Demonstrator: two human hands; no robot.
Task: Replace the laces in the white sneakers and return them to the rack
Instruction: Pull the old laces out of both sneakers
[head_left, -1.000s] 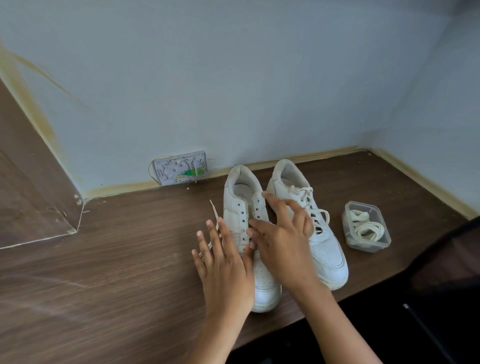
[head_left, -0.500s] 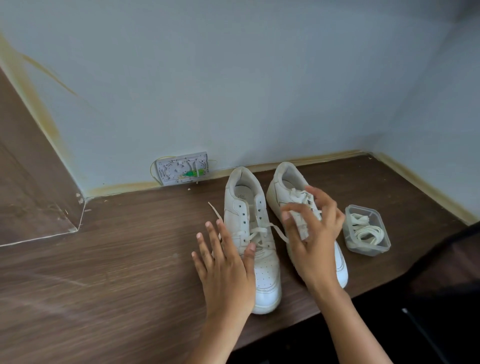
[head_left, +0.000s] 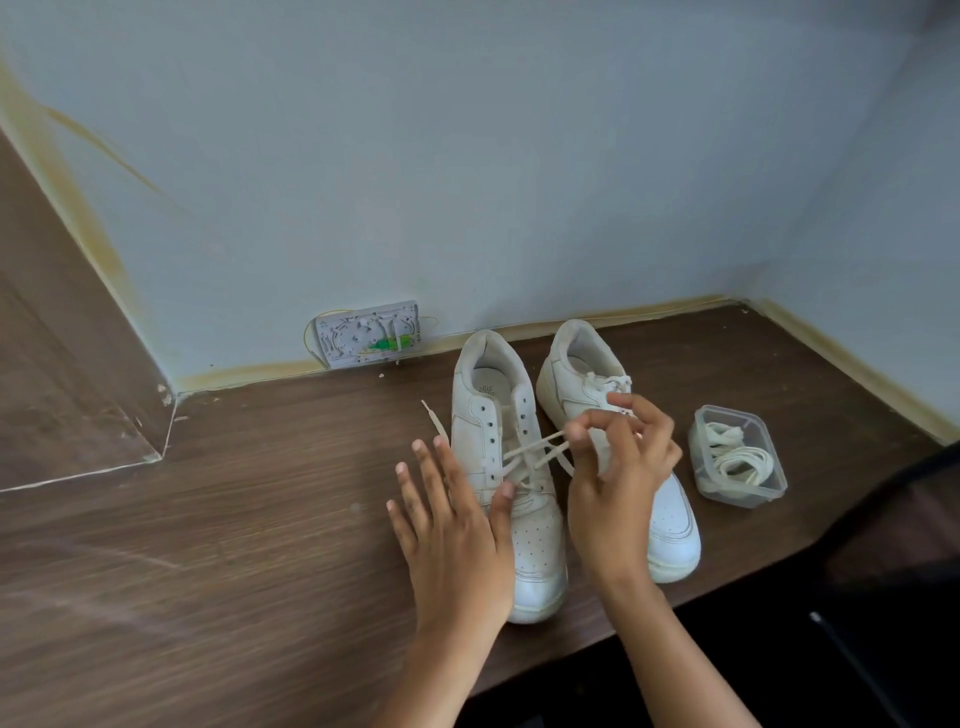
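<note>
Right hand (head_left: 618, 467) pinches the old lace (head_left: 540, 449) at frame centre over the left sneaker (head_left: 511, 467), flat left hand (head_left: 452, 525) bracing it; I'd draw the lace out gently, eyelet by eyelet, keeping that brace.

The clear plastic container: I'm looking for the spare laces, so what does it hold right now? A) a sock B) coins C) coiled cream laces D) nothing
C: the clear plastic container, standing on the brown wooden tabletop to the right of the two white sneakers, has coiled cream laces lying inside it.
</note>
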